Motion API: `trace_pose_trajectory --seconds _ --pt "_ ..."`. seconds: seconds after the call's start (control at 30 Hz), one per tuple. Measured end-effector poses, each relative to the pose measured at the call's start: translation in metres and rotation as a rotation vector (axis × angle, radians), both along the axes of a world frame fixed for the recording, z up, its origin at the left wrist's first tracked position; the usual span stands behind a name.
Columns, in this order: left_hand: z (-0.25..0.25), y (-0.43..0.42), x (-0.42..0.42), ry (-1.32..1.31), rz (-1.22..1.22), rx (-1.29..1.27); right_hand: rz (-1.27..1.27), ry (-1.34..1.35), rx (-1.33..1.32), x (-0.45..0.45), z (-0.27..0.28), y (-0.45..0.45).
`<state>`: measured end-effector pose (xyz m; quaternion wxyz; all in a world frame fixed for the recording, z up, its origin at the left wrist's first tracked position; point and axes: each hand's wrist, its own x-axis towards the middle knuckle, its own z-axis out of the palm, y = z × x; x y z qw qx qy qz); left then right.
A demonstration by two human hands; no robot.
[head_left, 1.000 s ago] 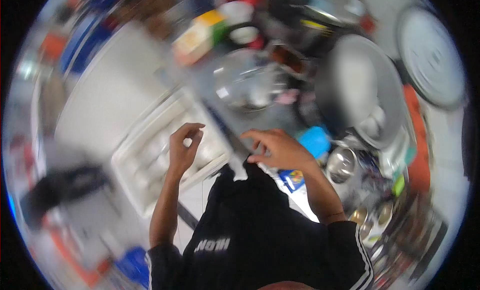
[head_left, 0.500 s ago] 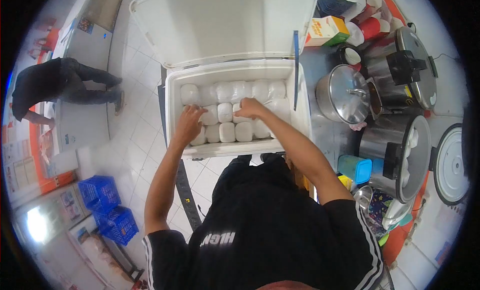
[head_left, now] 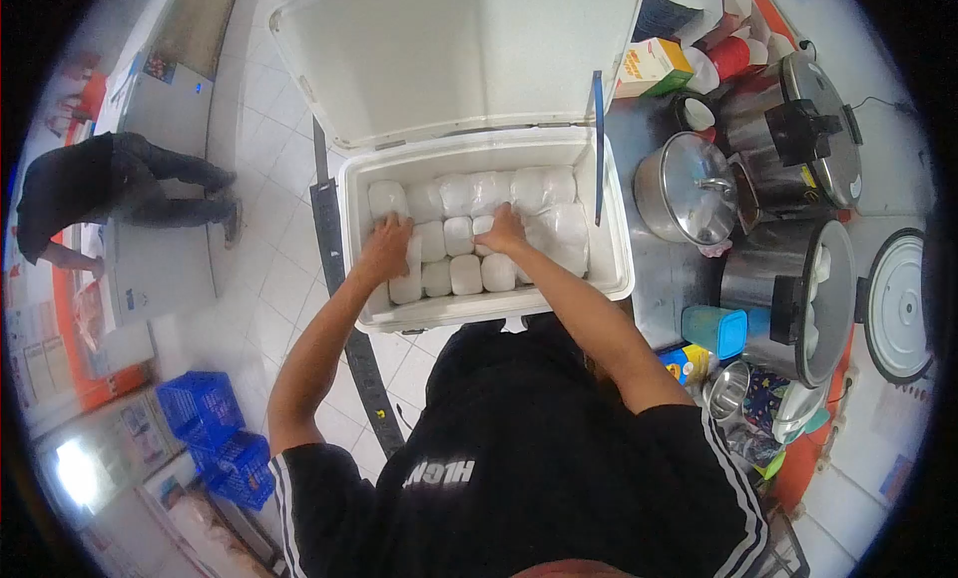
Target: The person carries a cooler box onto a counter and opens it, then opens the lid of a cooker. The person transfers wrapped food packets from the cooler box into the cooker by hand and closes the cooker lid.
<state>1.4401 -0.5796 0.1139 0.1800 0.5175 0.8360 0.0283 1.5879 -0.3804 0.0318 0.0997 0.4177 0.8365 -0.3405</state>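
An open white cooler box (head_left: 351, 194) stands in front of me, holding rows of rounded white wrapped packs (head_left: 466, 275). My left hand (head_left: 387, 249) is down among the packs at the left end, its fingers curled round one beside the left wall; the fingertips are partly hidden. In the middle row, my right hand (head_left: 502, 231) closes its thumb and fingers on a small white pack (head_left: 483, 226). Clear plastic shines over the packs at the back and right.
The cooler's raised lid (head_left: 449, 59) leans back, with a blue strap (head_left: 599, 149) at its right. A lidded pot (head_left: 689, 189) and large rice cookers (head_left: 768, 289) stand on the right. Blue crates (head_left: 200, 408) sit on the floor; another person (head_left: 120, 184) bends over a white chest at left.
My left hand has gone lower onto the packs at the left end. My right hand keeps to the middle row. The view has shifted slightly, and the other person's posture is nearly the same.
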Motion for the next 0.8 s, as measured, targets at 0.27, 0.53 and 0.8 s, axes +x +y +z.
trace_pose_trajectory --seconds 0.27,0.53,0.8 --pt "0.002 0.006 -0.020 -0.305 0.142 0.242 -0.190 -0.023 -0.235 0.004 0.005 0.004" --pt "-0.006 0.031 -0.023 -0.020 0.358 0.292 0.147 0.014 -0.096 0.003 0.017 0.002" --pt "-0.002 0.034 -0.023 -0.137 0.412 0.143 0.255 -0.023 -0.745 0.019 0.073 0.030"
